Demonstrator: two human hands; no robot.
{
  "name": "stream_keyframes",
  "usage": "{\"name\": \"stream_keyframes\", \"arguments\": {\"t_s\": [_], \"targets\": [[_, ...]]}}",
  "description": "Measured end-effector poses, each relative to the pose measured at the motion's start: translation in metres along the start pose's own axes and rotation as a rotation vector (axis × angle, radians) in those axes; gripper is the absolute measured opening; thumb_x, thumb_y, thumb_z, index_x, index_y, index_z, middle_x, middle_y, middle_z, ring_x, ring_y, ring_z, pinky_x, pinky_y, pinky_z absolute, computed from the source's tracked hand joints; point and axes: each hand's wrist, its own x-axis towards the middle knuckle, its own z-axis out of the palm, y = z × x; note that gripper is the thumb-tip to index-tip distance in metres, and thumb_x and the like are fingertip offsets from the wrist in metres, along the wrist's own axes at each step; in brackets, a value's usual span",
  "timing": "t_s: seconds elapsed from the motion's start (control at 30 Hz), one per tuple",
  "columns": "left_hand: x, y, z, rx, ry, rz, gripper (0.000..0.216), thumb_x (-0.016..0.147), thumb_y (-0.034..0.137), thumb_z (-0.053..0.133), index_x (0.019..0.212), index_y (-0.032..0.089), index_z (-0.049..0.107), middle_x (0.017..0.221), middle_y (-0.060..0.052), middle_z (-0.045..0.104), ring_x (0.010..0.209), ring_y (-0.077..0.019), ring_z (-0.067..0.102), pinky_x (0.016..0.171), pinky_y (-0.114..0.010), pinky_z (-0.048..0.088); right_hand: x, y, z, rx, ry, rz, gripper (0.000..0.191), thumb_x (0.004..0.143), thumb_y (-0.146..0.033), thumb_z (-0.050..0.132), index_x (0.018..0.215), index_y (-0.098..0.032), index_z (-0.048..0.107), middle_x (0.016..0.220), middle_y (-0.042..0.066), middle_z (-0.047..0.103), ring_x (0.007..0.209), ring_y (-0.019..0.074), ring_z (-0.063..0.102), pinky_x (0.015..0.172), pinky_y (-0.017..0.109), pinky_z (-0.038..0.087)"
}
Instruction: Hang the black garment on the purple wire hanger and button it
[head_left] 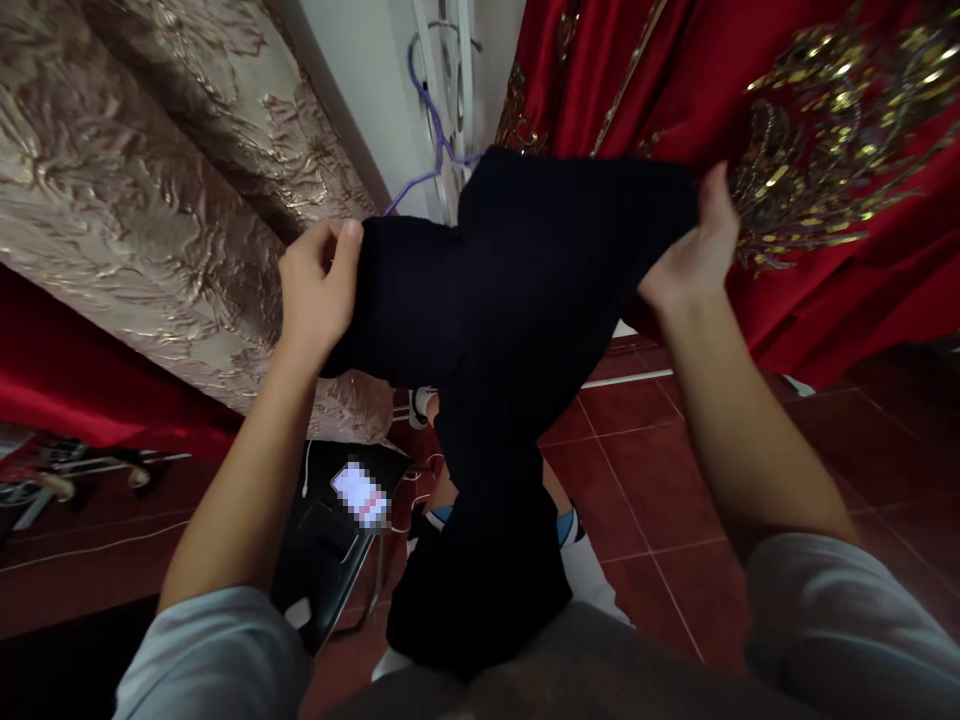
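A black garment (pixel 510 330) hangs in front of me, stretched between both hands and drooping down toward my lap. My left hand (pixel 315 290) pinches its left edge, thumb and fingers closed on the cloth. My right hand (pixel 694 255) grips the upper right corner, fingers wrapped behind the fabric. A purple hanger (pixel 427 130) shows just behind the garment's top edge; whether it touches the cloth I cannot tell.
A red dress with gold sequins (pixel 810 150) hangs at the right. A beige embossed fabric (pixel 150 200) fills the left. Below lie a red tiled floor (pixel 660 470), a black stool or case (pixel 330 550) with a phone (pixel 361 495) on it, and cables.
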Motion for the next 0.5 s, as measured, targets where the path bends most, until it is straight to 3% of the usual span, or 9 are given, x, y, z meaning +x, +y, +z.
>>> {"name": "stream_keyframes", "arguments": {"t_s": [0.07, 0.13, 0.23, 0.33, 0.43, 0.5], "targets": [[0.002, 0.000, 0.006, 0.032, 0.012, 0.012, 0.045, 0.102, 0.054, 0.057, 0.077, 0.017, 0.061, 0.068, 0.001, 0.052, 0.066, -0.0133, 0.051, 0.069, -0.029, 0.039, 0.007, -0.017, 0.004, 0.072, -0.141, 0.045, 0.076, 0.095, -0.053, 0.004, 0.126, -0.024, 0.068, 0.148, -0.007, 0.058, 0.145, 0.0272, 0.047, 0.097, 0.053, 0.049], [0.005, -0.004, 0.015, 0.050, 0.047, 0.020, 0.037, 0.096, 0.049, 0.066, 0.077, 0.018, 0.061, 0.068, 0.001, 0.054, 0.067, -0.0156, 0.053, 0.071, -0.030, 0.042, 0.015, -0.039, 0.017, 0.072, -0.199, 0.067, 0.077, 0.097, -0.042, -0.006, 0.140, -0.028, 0.057, 0.155, -0.011, 0.049, 0.149, 0.0195, 0.043, 0.104, 0.051, 0.048], [0.012, -0.014, 0.027, 0.031, 0.076, 0.027, 0.025, 0.091, 0.038, 0.071, 0.077, 0.020, 0.060, 0.074, 0.000, 0.058, 0.076, -0.0189, 0.060, 0.080, -0.031, 0.047, 0.025, -0.066, 0.044, 0.072, -0.119, 0.077, 0.075, 0.101, -0.033, -0.012, 0.154, -0.018, 0.039, 0.163, -0.002, 0.040, 0.148, 0.0122, 0.046, 0.112, 0.043, 0.049], [0.017, -0.018, 0.033, -0.015, 0.053, 0.045, 0.013, 0.093, 0.029, 0.063, 0.085, 0.020, 0.062, 0.080, -0.002, 0.063, 0.081, -0.0201, 0.063, 0.085, -0.032, 0.050, 0.030, -0.081, 0.062, 0.186, -0.076, 0.106, 0.080, 0.100, -0.039, -0.021, 0.159, -0.010, 0.024, 0.169, 0.002, 0.028, 0.151, 0.0089, 0.040, 0.117, 0.031, 0.047], [0.018, -0.018, 0.033, -0.024, 0.034, 0.057, 0.004, 0.092, 0.023, 0.061, 0.090, 0.020, 0.062, 0.084, -0.002, 0.064, 0.086, -0.0213, 0.065, 0.090, -0.034, 0.051, 0.022, -0.082, 0.067, 0.377, -0.221, 0.109, 0.082, 0.098, -0.053, -0.013, 0.153, -0.020, 0.038, 0.163, -0.004, 0.041, 0.151, 0.0103, 0.041, 0.117, 0.030, 0.045], [0.016, -0.019, 0.032, -0.004, 0.028, 0.060, 0.001, 0.089, 0.020, 0.061, 0.088, 0.019, 0.061, 0.084, -0.003, 0.064, 0.087, -0.0219, 0.065, 0.093, -0.035, 0.052, 0.010, -0.074, 0.065, 0.439, -0.409, 0.170, 0.073, 0.096, -0.065, 0.016, 0.139, -0.022, 0.056, 0.145, -0.003, 0.062, 0.146, 0.0173, 0.049, 0.117, 0.039, 0.045]]}}
